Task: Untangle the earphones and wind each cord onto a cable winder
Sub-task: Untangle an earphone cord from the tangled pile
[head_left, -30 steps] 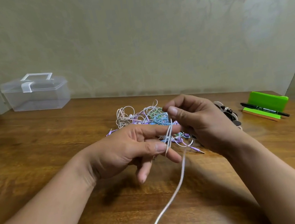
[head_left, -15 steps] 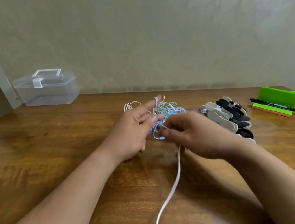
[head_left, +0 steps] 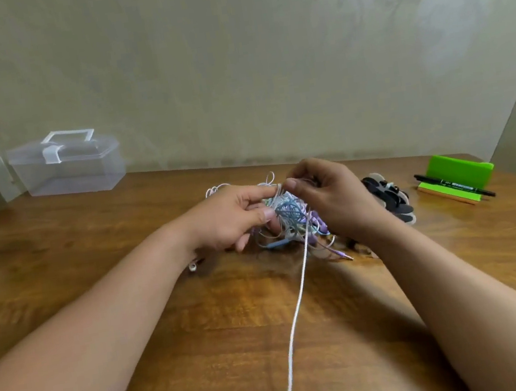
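White, blue and purple earphones (head_left: 289, 215) are one messy tangle mid-bench (head_left: 92, 251). The left hand (head_left: 230, 219) grips its side and the right hand (head_left: 330, 198) pinches loops up top. A white cord (head_left: 295, 316) trails toward the near edge, and the winders (head_left: 389, 196) are piled just to the right.

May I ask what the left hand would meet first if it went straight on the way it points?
Probably the right hand: the left hand points across the cord tangle it grips, with the right thumb nearly touching its fingertips.
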Demonstrator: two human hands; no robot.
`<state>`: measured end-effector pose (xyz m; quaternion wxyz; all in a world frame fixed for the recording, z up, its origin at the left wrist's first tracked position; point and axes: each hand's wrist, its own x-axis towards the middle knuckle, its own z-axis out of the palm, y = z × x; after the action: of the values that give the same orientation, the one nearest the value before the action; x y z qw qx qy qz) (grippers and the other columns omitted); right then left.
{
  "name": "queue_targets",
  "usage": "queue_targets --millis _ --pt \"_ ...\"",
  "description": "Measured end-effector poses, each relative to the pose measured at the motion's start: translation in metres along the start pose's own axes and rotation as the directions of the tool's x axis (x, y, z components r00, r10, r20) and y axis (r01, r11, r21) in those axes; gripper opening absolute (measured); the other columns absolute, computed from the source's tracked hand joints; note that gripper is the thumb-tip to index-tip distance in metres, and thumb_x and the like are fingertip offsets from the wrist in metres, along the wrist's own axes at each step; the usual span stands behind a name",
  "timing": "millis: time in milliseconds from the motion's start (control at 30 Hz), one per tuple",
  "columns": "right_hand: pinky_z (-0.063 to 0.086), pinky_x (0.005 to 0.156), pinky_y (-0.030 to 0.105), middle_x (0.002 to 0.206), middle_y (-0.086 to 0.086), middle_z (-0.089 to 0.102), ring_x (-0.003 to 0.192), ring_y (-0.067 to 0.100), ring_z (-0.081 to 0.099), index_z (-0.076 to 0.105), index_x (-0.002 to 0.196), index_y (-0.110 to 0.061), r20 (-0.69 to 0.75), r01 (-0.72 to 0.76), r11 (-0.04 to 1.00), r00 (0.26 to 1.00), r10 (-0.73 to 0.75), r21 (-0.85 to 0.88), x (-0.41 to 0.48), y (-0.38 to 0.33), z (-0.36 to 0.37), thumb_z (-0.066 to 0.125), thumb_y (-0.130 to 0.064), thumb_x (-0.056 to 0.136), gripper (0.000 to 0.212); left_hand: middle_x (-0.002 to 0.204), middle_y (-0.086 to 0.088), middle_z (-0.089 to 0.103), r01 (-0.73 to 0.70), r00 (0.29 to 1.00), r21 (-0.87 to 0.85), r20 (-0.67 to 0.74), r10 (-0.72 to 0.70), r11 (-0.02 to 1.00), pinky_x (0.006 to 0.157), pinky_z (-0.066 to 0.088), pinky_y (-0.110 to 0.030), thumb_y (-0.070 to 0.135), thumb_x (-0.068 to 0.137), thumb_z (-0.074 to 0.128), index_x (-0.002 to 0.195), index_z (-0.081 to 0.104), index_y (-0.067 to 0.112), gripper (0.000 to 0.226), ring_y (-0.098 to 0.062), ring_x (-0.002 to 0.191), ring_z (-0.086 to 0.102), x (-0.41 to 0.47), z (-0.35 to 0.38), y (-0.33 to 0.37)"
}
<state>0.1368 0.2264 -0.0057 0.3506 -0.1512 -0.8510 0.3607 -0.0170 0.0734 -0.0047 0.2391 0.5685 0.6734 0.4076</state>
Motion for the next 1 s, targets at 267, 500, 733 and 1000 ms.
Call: queue_targets --millis 267,500,733,1000 --pt "0.047 0.053 0.026 0.071 0.0 0.067 0.055 0.015 0.059 0.07 0.094 -0.008 0.142 -0.105 0.98 0.987 0.081 0.171 0.009 0.005 0.007 0.073 -0.02 0.098 0.013 0.103 -0.011 0.077 0.06 0.986 -0.15 0.164 -0.035 0.987 0.056 0.044 -0.027 0.011 0.107 0.053 0.145 0.053 0.015 0.039 -0.012 0.042 0.049 0.007 -0.007 -0.018" --pt "0.041 0.047 0.027 0.067 0.003 0.053 0.052 0.013 0.045 0.07 0.092 -0.009 0.228 -0.24 0.788 0.965 0.131 0.567 0.008 0.006 -0.002 0.072 -0.025 0.089 0.017 0.102 -0.018 0.073 0.05 0.954 -0.602 0.266 0.142 0.797 0.042 0.043 -0.014 0.008 0.096 0.056 0.137 0.067 0.026 0.046 -0.009 0.04 0.052 -0.006 -0.021 -0.007" --pt "0.036 0.042 0.022 0.08 0.006 0.068 0.046 0.012 0.04 0.075 0.109 -0.016 0.326 -0.258 0.901 0.935 0.141 0.35 -0.008 -0.016 0.018 0.058 -0.012 0.106 0.018 0.127 -0.012 0.071 -0.131 0.988 -0.75 -0.041 0.152 0.649 0.037 0.03 -0.018 0.012 0.099 0.055 0.148 0.053 0.027 0.052 -0.004 0.034 0.044 0.002 -0.016 -0.006" --pt "0.034 0.049 0.028 0.057 -0.002 0.056 0.045 0.007 0.044 0.069 0.102 -0.015 0.063 -0.185 0.983 0.981 0.186 -0.015 -0.007 -0.023 0.024 0.047 -0.023 0.11 0.024 0.128 -0.006 0.072 -0.152 0.972 -0.685 -0.235 -0.019 0.712 0.037 0.029 -0.016 0.011 0.107 0.048 0.15 0.049 0.025 0.046 -0.004 0.035 0.035 0.006 -0.013 -0.009"
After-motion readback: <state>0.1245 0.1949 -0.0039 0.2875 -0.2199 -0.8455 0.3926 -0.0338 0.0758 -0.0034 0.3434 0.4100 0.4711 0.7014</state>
